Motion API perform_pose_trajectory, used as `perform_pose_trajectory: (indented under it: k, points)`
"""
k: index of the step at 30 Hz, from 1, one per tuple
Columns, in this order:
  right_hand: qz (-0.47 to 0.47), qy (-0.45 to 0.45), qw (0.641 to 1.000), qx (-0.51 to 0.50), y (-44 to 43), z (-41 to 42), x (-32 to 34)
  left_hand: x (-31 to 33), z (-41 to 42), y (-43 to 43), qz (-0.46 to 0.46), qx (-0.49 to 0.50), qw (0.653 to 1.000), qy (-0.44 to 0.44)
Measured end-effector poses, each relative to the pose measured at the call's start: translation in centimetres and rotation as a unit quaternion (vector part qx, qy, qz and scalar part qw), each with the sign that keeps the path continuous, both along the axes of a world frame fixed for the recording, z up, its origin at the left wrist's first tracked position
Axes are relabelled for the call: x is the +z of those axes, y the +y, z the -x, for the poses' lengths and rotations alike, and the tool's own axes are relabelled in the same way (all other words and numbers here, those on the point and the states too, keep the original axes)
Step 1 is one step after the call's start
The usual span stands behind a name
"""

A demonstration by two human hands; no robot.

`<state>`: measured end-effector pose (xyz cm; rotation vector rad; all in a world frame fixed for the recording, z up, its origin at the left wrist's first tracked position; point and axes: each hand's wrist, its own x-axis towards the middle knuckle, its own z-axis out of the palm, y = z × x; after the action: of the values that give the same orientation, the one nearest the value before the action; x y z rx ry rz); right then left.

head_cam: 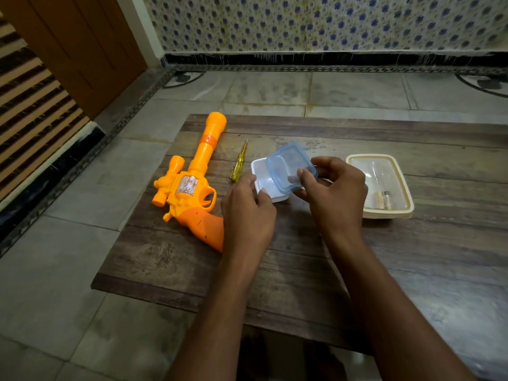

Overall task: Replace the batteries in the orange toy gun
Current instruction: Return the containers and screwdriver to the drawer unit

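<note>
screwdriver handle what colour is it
Translucent yellow; the screwdriver shows best in the head view.

Table (302,270): near half bare on either side of the forearms (220,312); far strip beyond the tubs also bare. Left portion obstructed by the orange toy gun (189,188), barrel pointing away, with the screwdriver (238,162) near it; only a narrow lane between them. Centre blocked: left hand (247,213) grips the white tub (261,171) at its near corner and covers the gun's grip end. Right hand (338,188) pinches the blue lid (288,163), tilted over the tub, and fills the gap to the cream lidded box (404,188) at right.
</note>
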<state>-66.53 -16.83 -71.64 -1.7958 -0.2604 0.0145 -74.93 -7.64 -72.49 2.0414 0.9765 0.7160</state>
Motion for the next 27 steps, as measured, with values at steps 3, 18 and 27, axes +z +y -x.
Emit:
perform_pose_trajectory:
  k: [3,18,27]
  points:
    - [0.009,0.004,1.0,0.006,0.4,-0.2,-0.1,-0.1,-0.2,-0.2,0.004,-0.003,1.0,-0.011]
    - [0.228,-0.127,0.964,0.044,0.7,-1.0,-0.6,-0.1,-0.3,-0.5,0.014,-0.008,1.0,-0.016]
    - [0.156,-0.078,0.98,0.093,1.1,-1.2,-0.9,0.0,-0.3,-0.6,0.018,-0.02,1.0,-0.006]
